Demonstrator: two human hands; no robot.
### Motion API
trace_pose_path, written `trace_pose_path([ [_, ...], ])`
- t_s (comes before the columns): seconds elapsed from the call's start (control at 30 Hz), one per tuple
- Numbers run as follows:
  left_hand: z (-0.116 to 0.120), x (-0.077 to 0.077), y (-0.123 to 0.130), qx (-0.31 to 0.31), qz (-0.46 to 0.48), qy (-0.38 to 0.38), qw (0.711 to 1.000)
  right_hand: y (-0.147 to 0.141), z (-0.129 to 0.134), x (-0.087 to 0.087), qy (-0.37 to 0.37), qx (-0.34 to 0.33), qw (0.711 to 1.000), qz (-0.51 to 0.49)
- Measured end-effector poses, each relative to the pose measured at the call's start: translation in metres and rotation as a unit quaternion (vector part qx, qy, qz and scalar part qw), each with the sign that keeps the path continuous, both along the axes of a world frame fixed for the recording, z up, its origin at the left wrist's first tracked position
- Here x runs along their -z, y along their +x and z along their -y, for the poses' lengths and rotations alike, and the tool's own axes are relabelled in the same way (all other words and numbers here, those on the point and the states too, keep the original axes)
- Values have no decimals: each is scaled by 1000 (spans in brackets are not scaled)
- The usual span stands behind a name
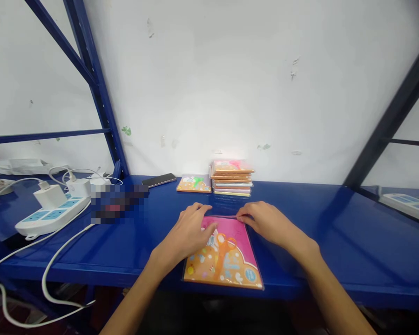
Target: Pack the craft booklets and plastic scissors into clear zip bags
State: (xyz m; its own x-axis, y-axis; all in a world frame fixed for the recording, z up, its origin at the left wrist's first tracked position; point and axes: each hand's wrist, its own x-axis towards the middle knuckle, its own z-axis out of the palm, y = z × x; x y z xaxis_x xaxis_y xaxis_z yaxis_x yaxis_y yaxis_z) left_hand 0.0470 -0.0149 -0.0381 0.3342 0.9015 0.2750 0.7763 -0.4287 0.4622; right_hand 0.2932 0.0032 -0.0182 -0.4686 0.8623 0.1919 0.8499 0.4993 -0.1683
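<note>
Two bare hands work at the middle of a blue steel counter (300,209), viewed by me from the head camera. The left hand (186,235) lies palm down, its grip open, with the fingers spread over the upper left of a flat pink-and-orange plastic packet (223,263). The right hand (263,221) curls at the packet's top edge, its fingertips (239,217) at the edge near the upper right corner; I cannot tell whether this grip is closed on it. The packet lies flat at lower centre of the frame, close to the counter's front edge.

Farther back, against a white wall (230,79), I see a stack of packets (232,179), with a single packet (194,184) just beside it on the left. A smartphone (158,179) lies left of that. At the left of the frame is a white power strip (50,216) with a white charger (50,195) plugged in, and white cables (57,246) run over the counter's edge. A pixelated patch (118,203) obscures the area beside the strip. Blue steel shelf uprights (94,83) stand at upper left.
</note>
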Motion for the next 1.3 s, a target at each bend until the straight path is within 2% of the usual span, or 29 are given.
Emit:
trace_pose_path([
  [0.13,2,-3,1,32,-66,11,997,1,0,-1,19,-5,1000,-6],
  [0.43,0,0,2,50,-62,45,996,4,3,-8,-26,-27,998,-42],
  [0.57,0,-1,3,58,-61,50,995,4,11,-13,-17,-29,999,-23],
  [0.67,2,-2,6,77,-56,45,994,-2,18,-16,0,-32,999,-14],
  [0.83,7,-2,12,119,-87,66,987,-14,20,-16,-16,-66,997,-41],
  [0.97,10,-3,13,95,-121,85,984,-13,19,-14,-20,-44,998,-46],
  [1.17,20,-8,19,116,-149,97,977,-12,21,-15,-32,-57,996,-65],
  [1.3,24,-14,19,67,-197,87,974,-13,21,-16,-43,-28,997,-59],
])
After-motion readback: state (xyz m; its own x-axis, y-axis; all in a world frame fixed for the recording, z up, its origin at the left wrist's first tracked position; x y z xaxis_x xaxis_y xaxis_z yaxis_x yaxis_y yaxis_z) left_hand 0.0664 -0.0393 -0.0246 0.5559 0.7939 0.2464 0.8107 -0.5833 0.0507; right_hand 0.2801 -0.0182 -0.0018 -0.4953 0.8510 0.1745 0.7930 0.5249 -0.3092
